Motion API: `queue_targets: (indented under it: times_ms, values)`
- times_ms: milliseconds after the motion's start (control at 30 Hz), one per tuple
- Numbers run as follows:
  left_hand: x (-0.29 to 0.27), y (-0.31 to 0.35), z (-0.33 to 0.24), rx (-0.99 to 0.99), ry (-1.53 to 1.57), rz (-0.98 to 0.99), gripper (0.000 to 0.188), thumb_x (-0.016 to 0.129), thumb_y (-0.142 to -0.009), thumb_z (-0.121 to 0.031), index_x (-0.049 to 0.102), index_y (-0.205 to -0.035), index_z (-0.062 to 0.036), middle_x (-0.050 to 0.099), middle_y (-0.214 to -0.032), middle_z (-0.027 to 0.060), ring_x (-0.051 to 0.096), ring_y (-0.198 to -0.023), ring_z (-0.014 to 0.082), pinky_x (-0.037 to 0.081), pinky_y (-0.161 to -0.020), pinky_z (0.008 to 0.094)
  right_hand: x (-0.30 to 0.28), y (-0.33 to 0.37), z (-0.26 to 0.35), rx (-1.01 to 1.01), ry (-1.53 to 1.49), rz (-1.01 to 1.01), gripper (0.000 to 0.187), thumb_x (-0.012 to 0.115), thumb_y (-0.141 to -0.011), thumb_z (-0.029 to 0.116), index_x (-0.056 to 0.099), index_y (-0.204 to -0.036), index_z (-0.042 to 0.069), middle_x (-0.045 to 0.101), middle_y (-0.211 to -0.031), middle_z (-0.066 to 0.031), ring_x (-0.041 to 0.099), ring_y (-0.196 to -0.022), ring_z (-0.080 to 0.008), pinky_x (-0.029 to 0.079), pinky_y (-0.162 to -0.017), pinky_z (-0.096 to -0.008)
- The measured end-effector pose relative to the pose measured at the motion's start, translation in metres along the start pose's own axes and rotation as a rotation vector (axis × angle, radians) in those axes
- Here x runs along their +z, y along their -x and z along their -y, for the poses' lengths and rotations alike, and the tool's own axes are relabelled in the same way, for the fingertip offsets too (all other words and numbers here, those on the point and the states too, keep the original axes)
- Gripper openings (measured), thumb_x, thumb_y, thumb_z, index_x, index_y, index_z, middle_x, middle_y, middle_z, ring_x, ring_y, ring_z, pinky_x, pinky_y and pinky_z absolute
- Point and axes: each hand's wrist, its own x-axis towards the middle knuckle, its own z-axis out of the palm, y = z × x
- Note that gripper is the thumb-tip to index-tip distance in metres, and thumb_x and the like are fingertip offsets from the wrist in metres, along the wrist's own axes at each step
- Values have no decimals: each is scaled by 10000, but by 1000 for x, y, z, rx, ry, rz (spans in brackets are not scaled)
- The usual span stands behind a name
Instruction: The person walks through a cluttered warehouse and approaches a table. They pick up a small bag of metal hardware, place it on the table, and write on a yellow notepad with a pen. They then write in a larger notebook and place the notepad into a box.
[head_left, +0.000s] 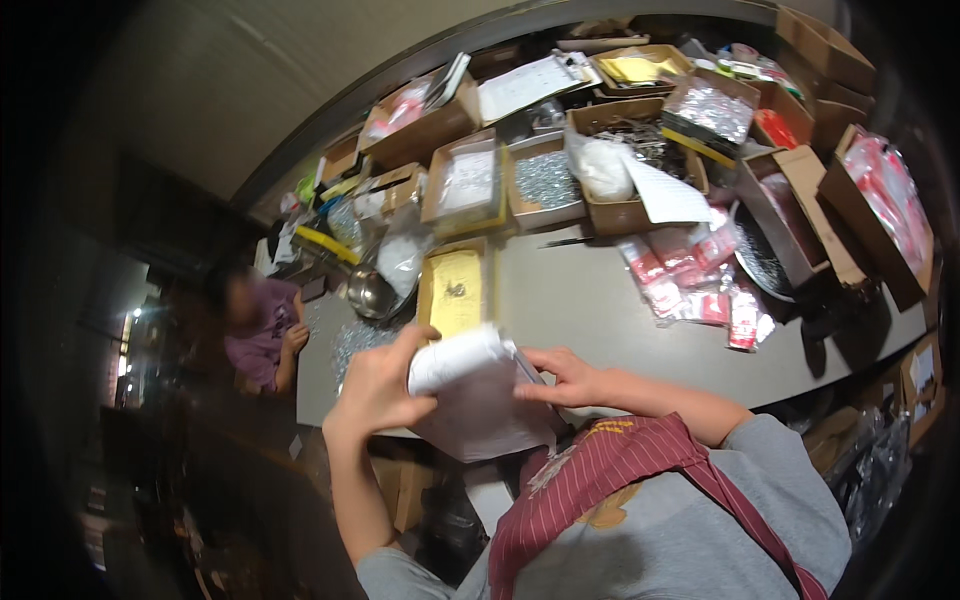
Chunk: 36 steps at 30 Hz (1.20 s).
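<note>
In the head view, the white paper bundle is up in front of me, on my side of the yellow-lined box and just over the near edge of the worktop. My left fingers are clasped round the left end of its rolled edge; my right fingers pinch its right side. I judge it light, bendable and easily creased, best held by the thick roll and a side edge. The roll's long axis runs left to right below the box, rising rightward, while the flat part slopes from it toward my apron.
</note>
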Motion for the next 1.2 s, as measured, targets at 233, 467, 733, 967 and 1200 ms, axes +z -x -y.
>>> queue_targets:
  times_ms: [233, 467, 733, 967, 1200]
  values:
    - [50, -107, 33, 96, 18, -131, 806, 823, -709, -338, 476, -1361, -14, 606, -1221, 242, 581, -1130, 418, 475, -952, 440, -16, 25, -62, 68, -316, -634, 278, 604, -984, 180, 570, -1202, 11, 580, -800, 52, 506, -681, -14, 401, -596, -206]
    - [147, -125, 50, 96, 275, -181, 439, 679, -863, -192, 561, -1243, -6, 596, -1228, 196, 553, -1174, 362, 434, -1011, 425, -98, 56, -118, 252, -574, -816, 306, 595, -877, 41, 615, -1171, -41, 694, -1007, -96, 659, -883, -174, 530, -812, -306]
    - [278, -58, 39, -143, 137, 91, 598, 645, -878, -314, 492, -1381, -28, 380, -1462, 290, 310, -1386, 456, 238, -1124, 578, -111, 32, -149, 602, 139, -466, 345, 609, -890, 260, 676, -983, -66, 694, -832, -189, 666, -741, -275, 515, -697, -412]
    - [325, 9, -33, -31, 123, -11, 602, 636, -910, -353, 459, -1468, -211, 275, -1537, 275, 257, -1429, 424, 196, -1126, 601, -158, -40, -137, 392, 973, -441, 442, 720, -815, 333, 625, -1140, 48, 606, -1170, -173, 624, -1034, -364, 517, -822, -468]
    - [336, 25, -71, -64, 102, -172, 545, 598, -937, -273, 477, -1459, -172, 311, -1542, 252, 293, -1428, 379, 201, -1144, 542, -178, -79, -184, 385, 1157, -374, 337, 660, -777, 131, 637, -1107, 65, 657, -1103, -159, 670, -996, -343, 551, -804, -470]
